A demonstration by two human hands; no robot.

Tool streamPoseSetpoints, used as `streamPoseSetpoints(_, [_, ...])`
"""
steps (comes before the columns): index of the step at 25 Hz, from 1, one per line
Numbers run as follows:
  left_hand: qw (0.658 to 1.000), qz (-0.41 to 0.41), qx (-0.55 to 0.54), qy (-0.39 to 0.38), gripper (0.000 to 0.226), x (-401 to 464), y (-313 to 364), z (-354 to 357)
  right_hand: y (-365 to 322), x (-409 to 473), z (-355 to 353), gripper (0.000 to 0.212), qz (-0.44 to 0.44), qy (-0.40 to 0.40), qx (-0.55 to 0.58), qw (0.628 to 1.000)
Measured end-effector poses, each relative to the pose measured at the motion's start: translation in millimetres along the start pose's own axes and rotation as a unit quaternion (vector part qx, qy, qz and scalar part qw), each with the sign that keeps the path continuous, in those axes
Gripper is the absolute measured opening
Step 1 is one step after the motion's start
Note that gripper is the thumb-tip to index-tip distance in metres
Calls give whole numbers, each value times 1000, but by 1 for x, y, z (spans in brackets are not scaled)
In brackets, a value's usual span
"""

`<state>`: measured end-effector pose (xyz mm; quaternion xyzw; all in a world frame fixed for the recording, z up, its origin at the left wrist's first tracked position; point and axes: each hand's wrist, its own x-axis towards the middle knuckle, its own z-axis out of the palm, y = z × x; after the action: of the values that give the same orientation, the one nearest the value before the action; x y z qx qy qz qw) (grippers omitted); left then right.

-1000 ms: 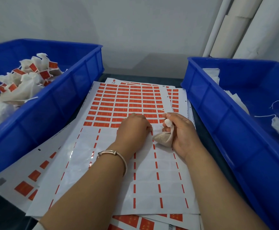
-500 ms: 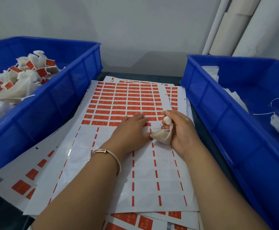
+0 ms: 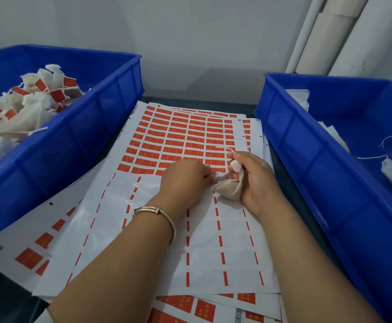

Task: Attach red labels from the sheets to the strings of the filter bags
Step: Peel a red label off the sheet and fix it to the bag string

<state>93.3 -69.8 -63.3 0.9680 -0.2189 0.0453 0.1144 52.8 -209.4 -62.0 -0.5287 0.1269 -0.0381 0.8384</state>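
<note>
While my right hand (image 3: 252,180) keeps its grip on the filter bag (image 3: 229,188), string (image 3: 230,149) up, my left hand (image 3: 185,180) has curled again, fingertips picking at a red label (image 3: 216,170) on the sheet (image 3: 190,229); peel looks imminent.

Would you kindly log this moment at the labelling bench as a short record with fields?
left hand: left hand rests on the label sheet, fingertips at the nearest row of red labels
right hand: right hand grips a filter bag
bag string: its string sticks up above the fingers
sheet state: near rows peeled, far rows full
left bin: left bin holds labelled bags
right bin: right bin holds unlabelled bags
</note>
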Motion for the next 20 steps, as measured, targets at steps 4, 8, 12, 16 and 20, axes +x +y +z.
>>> streamPoseSetpoints(4, [1000, 12, -12, 11, 30, -3, 0, -3, 0, 0, 0, 19, -4, -1, 2, 1000])
streamPoseSetpoints(8, [1000, -7, -22, 3, 30, 1, 0, -4, 1, 1, 0, 17, -10, 4, -3, 1000])
streamPoseSetpoints(12, [996, -42, -71, 19, 29, 2, -1, 1, 1, 1, 0, 13, -9, 4, 5, 1000])
streamPoseSetpoints(16, [983, -97, -137, 73, 25, 3, -3, 7, 0, 1, 2, 14, -14, 9, -7, 1000])
streamPoseSetpoints(20, [961, -140, -223, 84, 16, 7, -4, 7, 1, 2, 5, 18, -29, 43, -39, 998])
